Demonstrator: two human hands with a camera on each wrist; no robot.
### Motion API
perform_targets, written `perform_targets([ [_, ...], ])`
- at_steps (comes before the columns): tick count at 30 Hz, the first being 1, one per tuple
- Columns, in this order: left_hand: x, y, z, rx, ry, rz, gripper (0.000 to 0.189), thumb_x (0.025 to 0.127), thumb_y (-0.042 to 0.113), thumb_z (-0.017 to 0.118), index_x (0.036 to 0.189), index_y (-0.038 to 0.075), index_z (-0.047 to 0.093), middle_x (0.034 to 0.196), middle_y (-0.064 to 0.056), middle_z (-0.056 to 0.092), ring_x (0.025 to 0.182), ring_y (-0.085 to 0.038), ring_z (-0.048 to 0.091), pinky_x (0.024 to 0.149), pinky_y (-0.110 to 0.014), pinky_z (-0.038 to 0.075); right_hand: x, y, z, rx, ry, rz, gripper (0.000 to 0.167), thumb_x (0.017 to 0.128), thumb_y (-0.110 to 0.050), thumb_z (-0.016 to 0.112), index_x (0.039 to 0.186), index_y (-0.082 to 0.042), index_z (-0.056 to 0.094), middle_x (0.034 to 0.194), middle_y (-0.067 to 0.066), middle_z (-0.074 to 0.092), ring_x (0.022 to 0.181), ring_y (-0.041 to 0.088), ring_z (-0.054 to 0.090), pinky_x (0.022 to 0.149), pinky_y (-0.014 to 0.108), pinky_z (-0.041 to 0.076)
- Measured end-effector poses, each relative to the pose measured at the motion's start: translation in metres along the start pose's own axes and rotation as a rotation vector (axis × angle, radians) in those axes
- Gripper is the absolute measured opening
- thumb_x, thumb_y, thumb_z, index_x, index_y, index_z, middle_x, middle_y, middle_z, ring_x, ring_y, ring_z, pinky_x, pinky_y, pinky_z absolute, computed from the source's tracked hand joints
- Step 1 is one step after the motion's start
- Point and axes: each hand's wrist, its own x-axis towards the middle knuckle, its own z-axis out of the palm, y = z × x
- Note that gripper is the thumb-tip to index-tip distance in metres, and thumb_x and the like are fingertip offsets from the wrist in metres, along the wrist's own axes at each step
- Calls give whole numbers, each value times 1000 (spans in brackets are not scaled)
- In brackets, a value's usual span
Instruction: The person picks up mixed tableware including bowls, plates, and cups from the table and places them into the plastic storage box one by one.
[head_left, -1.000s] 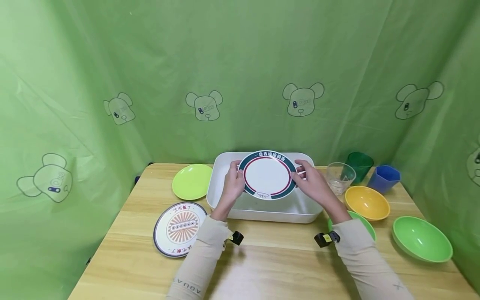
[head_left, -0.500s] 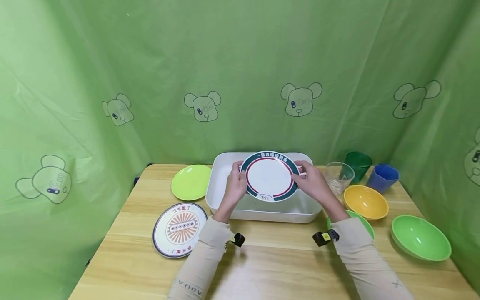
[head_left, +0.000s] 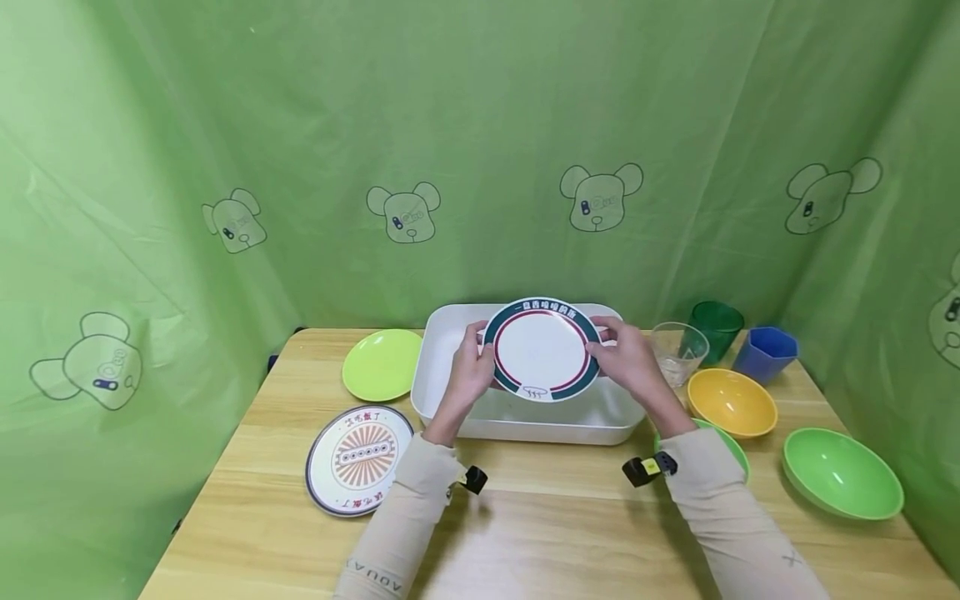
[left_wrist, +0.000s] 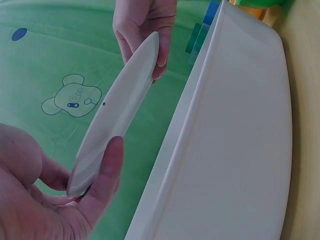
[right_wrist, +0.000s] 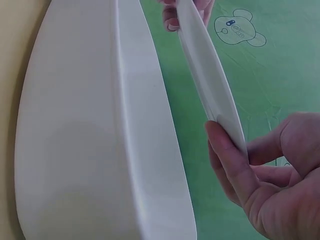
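A round white plate (head_left: 542, 350) with a dark green rim band and a red ring is held up over a white rectangular basin (head_left: 510, 427). My left hand (head_left: 471, 367) pinches its left edge, thumb on the face and fingers behind. On the opposite edge my right hand (head_left: 626, 357) grips it the same way. Both wrist views show the plate (left_wrist: 117, 110) from the side, raised above the basin's rim, with the left hand (left_wrist: 60, 200) near and the right hand (right_wrist: 270, 180) mirrored. The plate is tilted, its face toward the head camera.
Left of the basin lie a lime plate (head_left: 382, 365) and a patterned plate (head_left: 360, 460). To the right stand a clear glass (head_left: 678, 354), a dark green cup (head_left: 716, 331), a blue cup (head_left: 765, 356), an orange bowl (head_left: 732, 403) and green bowls (head_left: 842, 475). A green curtain (head_left: 480, 125) hangs behind.
The plate has shifted slightly to the right in the head view, with both hands still on its edges. Nothing else on the table has moved.
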Motion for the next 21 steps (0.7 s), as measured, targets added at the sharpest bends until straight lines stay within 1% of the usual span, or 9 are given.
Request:
perform_targets([
  [2, 0, 0, -1, -52, -24, -23, 45, 101, -2, 44, 146, -1, 44, 111, -23, 56, 79, -30, 68, 61, -38, 62, 1, -1, 0, -1, 8, 8, 51, 101, -5, 57, 150, 3, 44, 123, 28, 57, 94, 35, 68, 66, 28, 61],
  [4, -1, -1, -2, -115, -51, -51, 49, 99, -3, 43, 148, -1, 41, 112, -23, 53, 74, -30, 69, 56, -39, 62, 3, -2, 1, -5, 16, 8, 51, 101, -5, 57, 150, 3, 45, 123, 28, 57, 93, 35, 68, 66, 28, 61],
  [6, -2, -1, -3, -167, -75, -75, 52, 99, -4, 43, 151, -1, 37, 116, -23, 50, 71, -31, 69, 54, -40, 61, 5, -2, 0, -7, 25, 5, 51, 100, -5, 58, 149, 4, 46, 121, 28, 58, 92, 34, 68, 65, 28, 61],
  [7, -2, -1, -3, -177, -81, -82, 53, 99, -4, 43, 151, 0, 36, 118, -23, 50, 71, -30, 69, 55, -40, 62, 5, -1, 0, -9, 28, 5, 51, 100, -5, 58, 149, 4, 46, 121, 28, 58, 91, 34, 68, 65, 28, 61],
  [10, -4, -1, -5, -175, -86, -88, 54, 99, -3, 43, 152, -1, 35, 123, -24, 51, 74, -27, 67, 55, -39, 62, 8, 0, -1, -15, 36, 10, 50, 100, -4, 57, 149, 5, 46, 120, 28, 58, 90, 34, 68, 64, 28, 61],
  [12, -4, -1, -8, -174, -87, -85, 55, 98, -4, 42, 152, -2, 35, 124, -25, 52, 77, -30, 67, 55, -38, 61, 10, 0, -2, -18, 39, 17, 50, 100, -3, 56, 149, 6, 45, 121, 29, 57, 91, 33, 67, 65, 28, 61],
  [15, -5, -1, -13, -169, -89, -77, 54, 97, -5, 40, 151, -3, 36, 125, -26, 53, 86, -38, 69, 57, -37, 62, 13, 2, -3, -11, 39, 22, 50, 100, -3, 55, 148, 8, 45, 121, 29, 56, 89, 32, 67, 64, 28, 61],
  [18, -6, -3, -19, -154, -81, -52, 53, 97, -7, 39, 149, -5, 38, 126, -28, 53, 92, -43, 68, 60, -37, 62, 17, 4, -4, -13, 38, 28, 50, 100, -2, 55, 147, 9, 45, 120, 29, 57, 87, 31, 66, 64, 28, 61],
  [21, -8, -4, -27, -121, -57, -6, 44, 101, -4, 41, 145, -6, 42, 124, -30, 55, 92, -45, 69, 62, -38, 63, 20, 7, -5, -28, 40, 40, 50, 100, -1, 54, 148, 9, 44, 120, 30, 56, 86, 31, 66, 64, 28, 61],
])
